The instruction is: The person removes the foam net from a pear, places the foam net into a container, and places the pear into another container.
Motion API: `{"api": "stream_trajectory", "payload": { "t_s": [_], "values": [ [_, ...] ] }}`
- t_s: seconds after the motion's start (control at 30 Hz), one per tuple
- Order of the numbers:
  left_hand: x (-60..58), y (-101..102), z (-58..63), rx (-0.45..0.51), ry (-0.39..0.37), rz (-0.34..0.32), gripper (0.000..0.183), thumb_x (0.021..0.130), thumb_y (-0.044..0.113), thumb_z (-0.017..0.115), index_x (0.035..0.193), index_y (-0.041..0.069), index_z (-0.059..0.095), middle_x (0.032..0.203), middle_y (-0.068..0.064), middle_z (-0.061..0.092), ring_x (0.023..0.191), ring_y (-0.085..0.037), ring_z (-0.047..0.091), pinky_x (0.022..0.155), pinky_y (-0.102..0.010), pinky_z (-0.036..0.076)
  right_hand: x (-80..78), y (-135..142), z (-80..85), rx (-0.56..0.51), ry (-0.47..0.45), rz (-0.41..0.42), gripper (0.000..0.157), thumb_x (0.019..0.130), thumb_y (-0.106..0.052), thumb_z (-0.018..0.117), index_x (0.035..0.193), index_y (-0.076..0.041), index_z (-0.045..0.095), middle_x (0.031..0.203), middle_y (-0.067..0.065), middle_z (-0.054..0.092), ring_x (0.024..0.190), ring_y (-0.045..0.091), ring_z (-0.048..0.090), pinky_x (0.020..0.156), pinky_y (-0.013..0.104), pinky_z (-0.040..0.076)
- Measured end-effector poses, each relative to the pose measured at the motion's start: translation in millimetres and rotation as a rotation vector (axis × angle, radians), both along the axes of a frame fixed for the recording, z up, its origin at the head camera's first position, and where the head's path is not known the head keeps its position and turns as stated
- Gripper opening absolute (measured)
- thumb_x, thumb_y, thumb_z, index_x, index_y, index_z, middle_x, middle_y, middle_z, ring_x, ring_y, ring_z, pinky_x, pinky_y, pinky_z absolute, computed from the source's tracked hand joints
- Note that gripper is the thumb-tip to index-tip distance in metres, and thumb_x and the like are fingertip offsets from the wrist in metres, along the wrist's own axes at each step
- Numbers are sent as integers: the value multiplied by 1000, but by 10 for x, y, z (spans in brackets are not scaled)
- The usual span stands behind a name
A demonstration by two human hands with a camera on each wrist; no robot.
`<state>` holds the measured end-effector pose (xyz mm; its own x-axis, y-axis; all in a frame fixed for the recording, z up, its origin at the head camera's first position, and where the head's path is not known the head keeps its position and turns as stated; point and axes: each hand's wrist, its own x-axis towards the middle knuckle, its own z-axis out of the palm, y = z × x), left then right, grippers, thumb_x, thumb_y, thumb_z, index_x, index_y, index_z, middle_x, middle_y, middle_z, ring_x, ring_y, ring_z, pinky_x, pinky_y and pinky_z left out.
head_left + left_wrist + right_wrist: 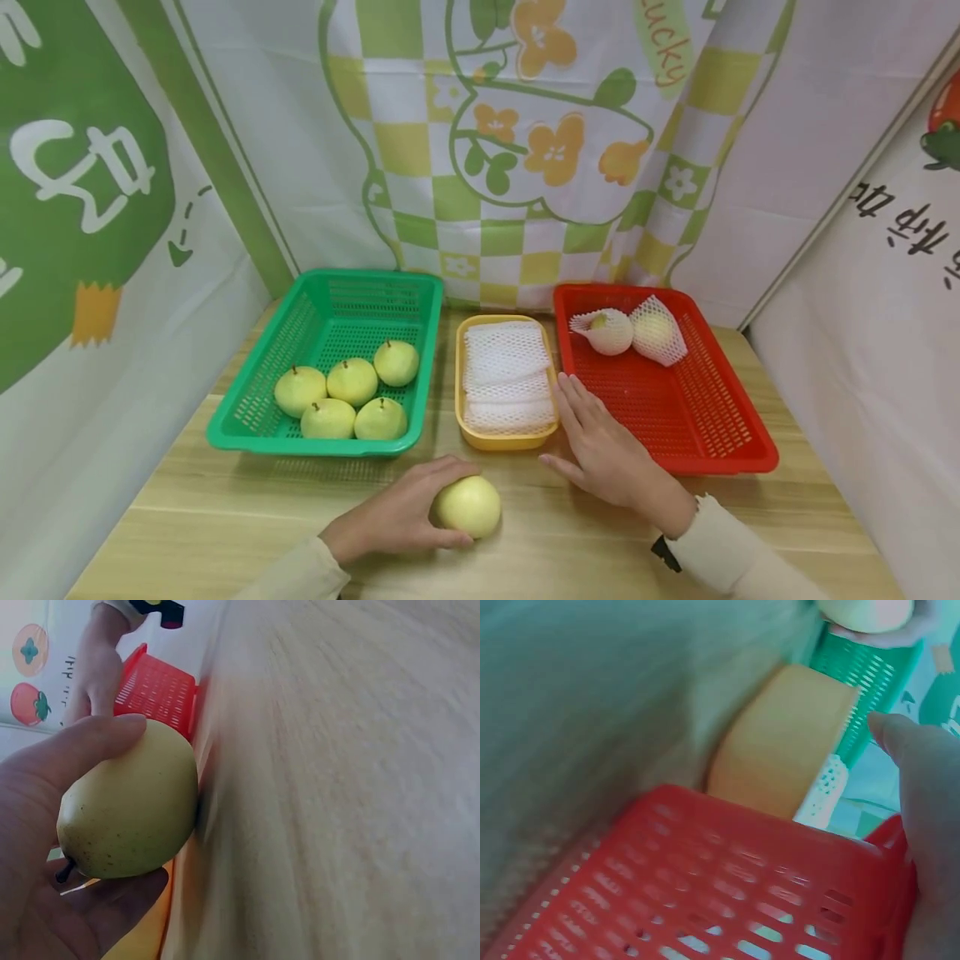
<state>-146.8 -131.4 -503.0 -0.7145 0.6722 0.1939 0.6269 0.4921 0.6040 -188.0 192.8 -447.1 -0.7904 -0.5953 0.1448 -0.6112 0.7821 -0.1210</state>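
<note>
Gripping pear (471,507): left hand (408,510); right hand (606,450) straight-fingered. Green basket (352,321): five pears (352,382); tub (510,443): netting (508,375).

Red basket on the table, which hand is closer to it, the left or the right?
Right. The right hand is along the left side of the red basket; the left hand is farther off to the left, holding a bare pear.
</note>
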Motion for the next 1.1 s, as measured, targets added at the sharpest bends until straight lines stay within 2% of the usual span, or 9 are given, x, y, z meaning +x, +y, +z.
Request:
{"api": "stream_trajectory", "payload": {
  "t_s": [0.13,0.27,0.47,0.6,0.77,0.9,1.0,1.1],
  "values": [
    [12,0,50,-38,32,1,79,81,41,91,146,10,59,136,3,66,122,-13,65,103,-35,59,2,-10,-87,29,136,0,101,98,-52,70,165,6,20,173,27,24,160,43,28,124,56,38],
    [50,-11,232,-98,86,-17,76,78,37,93,143,9,62,137,2,67,124,-17,66,105,-36,59,-7,-22,-104,62,231,4,98,97,-52,71,162,8,28,170,28,30,158,42,34,124,52,40],
    [107,-151,731,-185,223,-42,74,75,38,94,139,16,65,133,3,69,114,-15,70,94,-34,62,-16,-33,-101,100,284,-4,94,96,-49,74,159,8,35,168,28,34,155,42,39,125,50,40],
    [50,-341,1100,-245,332,-44,74,72,38,95,137,17,65,130,2,69,110,-17,70,88,-35,64,-23,-39,-107,110,281,-17,94,95,-50,75,159,7,36,169,26,35,156,41,39,125,50,40],
    [-113,-625,1538,-343,437,-16,72,72,36,96,134,14,66,128,-3,69,109,-22,71,83,-41,64,-24,-37,-115,119,252,-34,94,96,-51,74,161,6,35,170,25,32,157,40,37,126,50,38],
    [-330,-862,1795,-427,428,57,70,72,31,97,132,10,67,124,-6,70,104,-25,72,79,-42,63,-20,-36,-120,118,246,-43,94,95,-50,74,161,5,35,170,25,33,157,40,37,126,49,38],
    [-557,-1050,1872,-485,368,125,68,71,28,95,130,7,68,120,-8,71,98,-27,71,74,-43,61,-11,-37,-124,117,247,-46,95,95,-49,75,161,5,35,170,25,34,157,40,38,125,49,39],
    [-795,-1254,1843,-512,287,183,68,73,27,94,130,3,66,122,-13,72,100,-31,70,76,-46,60,-1,-39,-131,116,239,-48,95,95,-49,76,161,5,34,170,25,34,157,40,38,125,50,40]
  ]
}}
